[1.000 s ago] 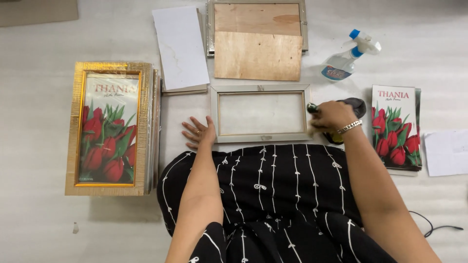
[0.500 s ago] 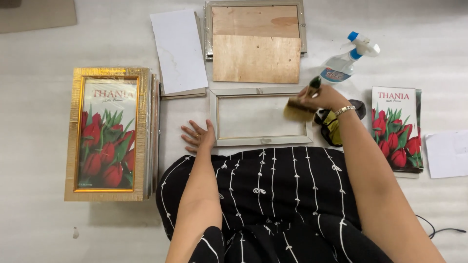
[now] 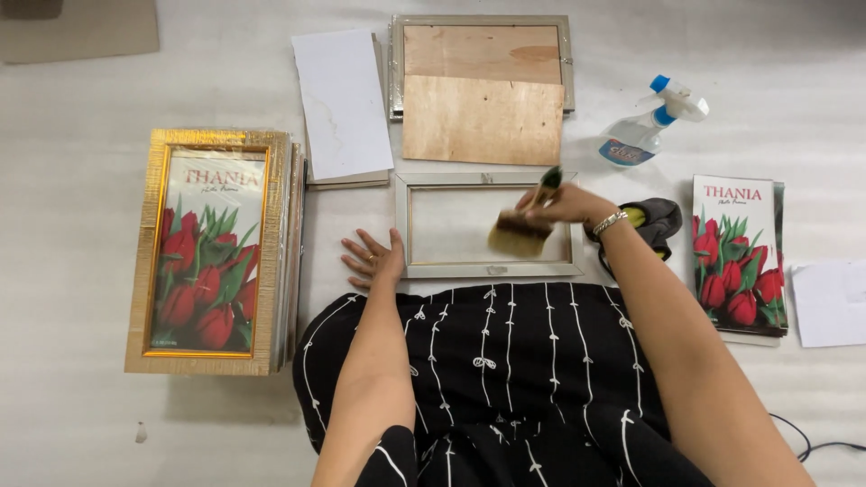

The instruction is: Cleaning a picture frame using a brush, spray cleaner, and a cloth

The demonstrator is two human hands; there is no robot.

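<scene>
- Since half a second ago the right hand (image 3: 564, 206) has carried the paintbrush (image 3: 526, 225) from the frame's right edge down onto its glass.
- Head view: the silver picture frame (image 3: 488, 225) lies flat on the counter (image 3: 72, 433) before the person. The right hand grips the brush handle; the left hand (image 3: 372, 259) rests open, fingers spread, at its lower left corner.
- A gold frame with a red tulip print (image 3: 212, 251) lies left, matching tulip cards (image 3: 738, 255) right, and a blue-topped spray bottle (image 3: 651, 129) above them.

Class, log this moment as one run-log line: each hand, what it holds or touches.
left hand: flat, beside silver frame | right hand: holds brush, bristles on glass | spray bottle: upper right
</scene>
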